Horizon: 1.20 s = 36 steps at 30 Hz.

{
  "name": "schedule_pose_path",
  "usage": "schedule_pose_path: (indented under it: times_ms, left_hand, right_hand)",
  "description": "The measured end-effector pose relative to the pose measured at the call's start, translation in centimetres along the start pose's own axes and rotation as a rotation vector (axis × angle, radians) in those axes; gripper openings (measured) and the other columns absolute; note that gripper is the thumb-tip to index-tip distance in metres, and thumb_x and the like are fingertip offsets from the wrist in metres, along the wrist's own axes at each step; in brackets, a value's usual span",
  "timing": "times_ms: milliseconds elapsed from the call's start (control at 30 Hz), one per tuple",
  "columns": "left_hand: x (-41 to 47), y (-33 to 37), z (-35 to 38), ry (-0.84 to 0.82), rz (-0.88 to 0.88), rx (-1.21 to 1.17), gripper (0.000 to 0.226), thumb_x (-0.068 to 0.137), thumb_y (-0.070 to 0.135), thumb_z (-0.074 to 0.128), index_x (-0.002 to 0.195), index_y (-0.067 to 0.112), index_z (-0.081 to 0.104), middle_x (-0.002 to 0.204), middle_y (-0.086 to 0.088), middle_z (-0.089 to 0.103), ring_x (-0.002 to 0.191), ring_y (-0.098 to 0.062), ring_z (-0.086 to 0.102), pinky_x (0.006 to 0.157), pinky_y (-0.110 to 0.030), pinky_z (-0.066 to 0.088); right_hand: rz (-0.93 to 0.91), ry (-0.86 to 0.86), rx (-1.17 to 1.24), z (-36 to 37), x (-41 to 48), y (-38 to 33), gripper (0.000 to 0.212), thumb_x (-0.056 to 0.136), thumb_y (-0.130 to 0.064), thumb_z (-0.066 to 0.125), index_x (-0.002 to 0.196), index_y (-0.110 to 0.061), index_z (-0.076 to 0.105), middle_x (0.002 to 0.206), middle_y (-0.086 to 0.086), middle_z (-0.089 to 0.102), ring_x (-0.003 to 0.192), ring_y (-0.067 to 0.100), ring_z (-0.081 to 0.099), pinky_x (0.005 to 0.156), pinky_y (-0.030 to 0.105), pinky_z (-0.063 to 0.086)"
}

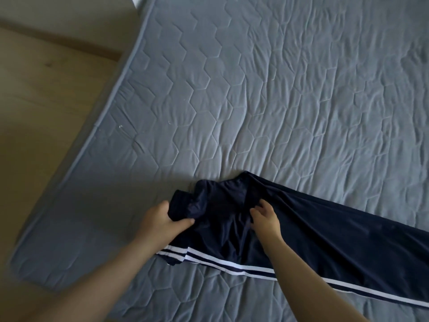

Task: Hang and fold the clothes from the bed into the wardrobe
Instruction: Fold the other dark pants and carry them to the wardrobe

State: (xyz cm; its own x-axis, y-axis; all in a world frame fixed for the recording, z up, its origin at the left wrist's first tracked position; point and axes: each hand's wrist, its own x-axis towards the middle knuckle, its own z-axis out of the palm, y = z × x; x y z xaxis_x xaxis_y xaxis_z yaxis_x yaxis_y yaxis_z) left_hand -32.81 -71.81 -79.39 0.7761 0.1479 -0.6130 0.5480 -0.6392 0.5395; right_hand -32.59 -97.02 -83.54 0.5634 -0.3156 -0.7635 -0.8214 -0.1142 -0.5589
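From the head camera, a pair of dark trousers [325,228] with white side stripes lies on the grey quilted bed [278,89] that spreads bare beyond the trousers on the far side. The bunched waist of the trousers sits at their left end. From there the legs run off to the right, slanting a little nearer, and leave the picture, so the long axis lies crosswise to the person, waist pointing left.

The left hand [160,220] is at that waist end, fingers curled round a wad of cloth with the thumb laid over it. The right hand [264,217] is just along the trousers toward the legs, fingers bent and seemingly pinching a fold, though the hold is less plain.

Both hands are at the waist, the leg ends well out of reach, so the fold likely starts here.
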Motion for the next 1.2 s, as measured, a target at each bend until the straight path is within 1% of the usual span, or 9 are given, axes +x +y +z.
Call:
schedule_pose_path:
  times_ms: [267,367,500,633,767,900,1000,1067,1200]
  left_hand:
    - [-6.6,11.6,6.9,-0.072,0.071,-0.144,0.027,0.062,0.039,0.083,0.080,0.027,0.066,0.075,0.010,0.070,0.065,0.000,0.065,0.056,-0.020,0.052]
    - [-8.8,15.6,11.3,-0.097,0.104,-0.158,0.030,0.062,0.041,0.083,0.083,0.029,0.065,0.076,0.010,0.070,0.066,0.003,0.064,0.055,-0.017,0.052]
    - [-10.7,19.2,18.2,-0.142,0.125,-0.134,0.041,0.067,0.049,0.078,0.095,0.023,0.063,0.091,0.007,0.068,0.081,-0.006,0.066,0.070,-0.028,0.057]
    - [-11.1,20.3,24.9,-0.251,0.062,-0.220,0.022,0.085,0.039,0.067,0.091,0.019,0.062,0.098,0.002,0.062,0.076,-0.012,0.067,0.057,-0.027,0.058]
    - [-10.4,18.7,28.7,-0.132,0.081,-0.129,0.008,0.092,0.023,0.058,0.085,0.023,0.061,0.087,0.006,0.063,0.077,-0.010,0.063,0.067,-0.027,0.056]
    - [-9.1,15.8,28.9,-0.117,0.176,0.036,0.009,0.092,0.022,0.058,0.100,0.023,0.061,0.100,0.010,0.061,0.088,-0.001,0.057,0.070,-0.009,0.040]
    - [-8.4,14.6,28.7,-0.156,0.191,0.048,0.020,0.093,0.018,0.057,0.113,0.017,0.062,0.110,0.005,0.061,0.098,-0.006,0.057,0.083,-0.015,0.040]
    - [-8.2,14.1,28.8,-0.192,0.196,0.045,0.027,0.093,0.019,0.056,0.120,0.017,0.060,0.118,0.004,0.059,0.104,-0.007,0.055,0.089,-0.017,0.041]
    - [-7.8,13.9,29.0,-0.251,0.186,0.100,0.040,0.095,0.023,0.055,0.134,0.017,0.050,0.129,0.003,0.050,0.111,-0.008,0.051,0.091,-0.018,0.038]
  right_hand:
    - [-0.003,0.066,0.069,-12.3,-3.1,1.8,0.039,0.096,-0.014,0.053,0.134,-0.016,0.048,0.088,-0.007,0.060,0.074,0.010,0.058,0.082,0.041,0.054]
    - [0.000,0.092,0.100,-18.2,-3.6,3.2,0.037,0.096,-0.015,0.052,0.133,-0.016,0.048,0.090,-0.007,0.060,0.080,0.009,0.060,0.078,0.033,0.055]
    - [0.021,0.122,0.133,-25.3,-3.2,5.8,0.036,0.097,-0.018,0.052,0.132,-0.015,0.050,0.103,-0.003,0.061,0.090,0.014,0.063,0.079,0.032,0.054]
    - [0.090,0.076,0.125,-29.4,-1.1,8.2,0.033,0.097,-0.023,0.052,0.129,-0.013,0.053,0.106,0.003,0.063,0.095,0.018,0.062,0.084,0.034,0.053]
    - [0.079,-0.011,-0.026,-29.8,1.3,10.6,0.046,0.094,-0.038,0.056,0.133,-0.014,0.051,0.113,-0.002,0.062,0.106,0.016,0.059,0.099,0.038,0.048]
    - [0.001,-0.050,-0.123,-26.8,2.7,11.2,0.069,0.086,-0.046,0.065,0.142,-0.016,0.038,0.128,-0.003,0.052,0.111,0.015,0.054,0.089,0.024,0.043]
    - [-0.051,-0.010,-0.108,-24.9,3.8,11.3,0.042,0.084,-0.041,0.070,0.116,-0.022,0.050,0.106,-0.009,0.060,0.086,0.003,0.057,0.069,0.012,0.044]
    - [-0.067,0.022,-0.098,-24.3,4.4,11.4,0.026,0.086,-0.036,0.069,0.101,-0.020,0.055,0.094,-0.009,0.064,0.082,0.005,0.061,0.059,0.010,0.044]
    - [-0.088,0.087,-0.168,-24.7,5.0,11.3,0.037,0.091,-0.036,0.064,0.117,-0.011,0.058,0.103,0.000,0.066,0.091,0.014,0.062,0.071,0.020,0.047]
